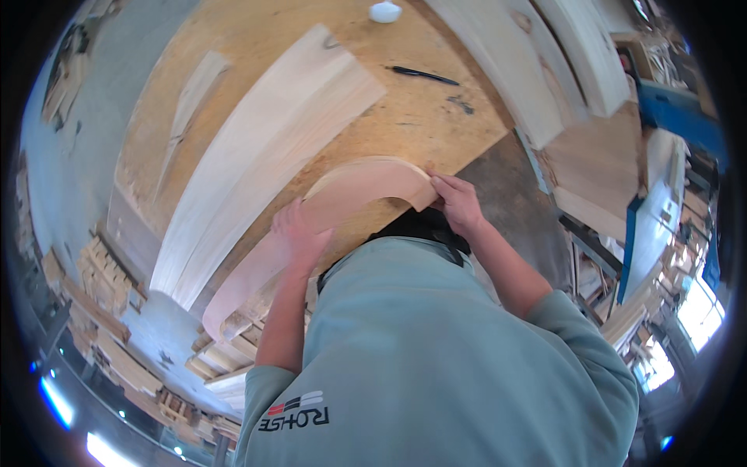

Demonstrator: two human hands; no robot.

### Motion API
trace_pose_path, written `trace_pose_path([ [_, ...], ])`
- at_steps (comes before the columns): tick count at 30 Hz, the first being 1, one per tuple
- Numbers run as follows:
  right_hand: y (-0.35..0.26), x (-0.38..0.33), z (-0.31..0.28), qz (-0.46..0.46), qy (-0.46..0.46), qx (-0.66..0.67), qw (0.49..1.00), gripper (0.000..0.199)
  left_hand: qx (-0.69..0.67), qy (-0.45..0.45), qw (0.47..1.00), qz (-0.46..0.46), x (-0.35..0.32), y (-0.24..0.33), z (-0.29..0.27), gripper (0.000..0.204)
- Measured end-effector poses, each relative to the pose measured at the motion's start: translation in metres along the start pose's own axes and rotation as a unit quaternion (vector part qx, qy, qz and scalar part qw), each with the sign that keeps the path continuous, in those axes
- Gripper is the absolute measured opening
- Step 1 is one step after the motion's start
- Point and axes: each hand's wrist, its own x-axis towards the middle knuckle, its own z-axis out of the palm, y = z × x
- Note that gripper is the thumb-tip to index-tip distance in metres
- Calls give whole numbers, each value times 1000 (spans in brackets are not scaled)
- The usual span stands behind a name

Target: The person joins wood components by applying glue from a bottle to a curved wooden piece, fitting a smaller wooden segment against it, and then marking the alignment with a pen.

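Observation:
A curved, pinkish template board (354, 187) lies along the near edge of the worktable, its long tail reaching past the table to the lower left. My right hand (457, 201) pinches its hooked right end between thumb and fingers. Around the middle of the same board my left hand (298, 233) is closed, with the fingers over its upper edge. Just beyond sits a long pale wooden plank (257, 156), slanting from the far middle to the near left. A dark pen (424, 75) rests on the table to the right of the plank.
The wooden worktable (405, 132) also carries a thin wood offcut (191, 101) at left and a small white object (385, 11) at the far edge. Thick boards (506, 62) lie at the far right. Stacked lumber (109, 265) stands on the floor at left.

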Motion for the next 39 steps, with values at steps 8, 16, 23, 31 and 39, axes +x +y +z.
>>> trace_pose_path([
  [8,-14,1,-3,17,-29,-12,999,37,-2,-12,1000,8,1,5,-4,91],
  [16,-13,2,-3,19,-29,-15,999,37,-19,1,999,25,0,-2,2,91],
  [23,-15,3,0,27,-50,-34,998,38,-16,7,999,28,0,-7,4,92],
  [31,-14,4,5,54,-53,38,996,41,-13,18,999,33,3,-12,5,93],
  [39,-13,-1,8,33,-44,13,998,42,0,-22,1000,8,2,-5,-5,91],
])
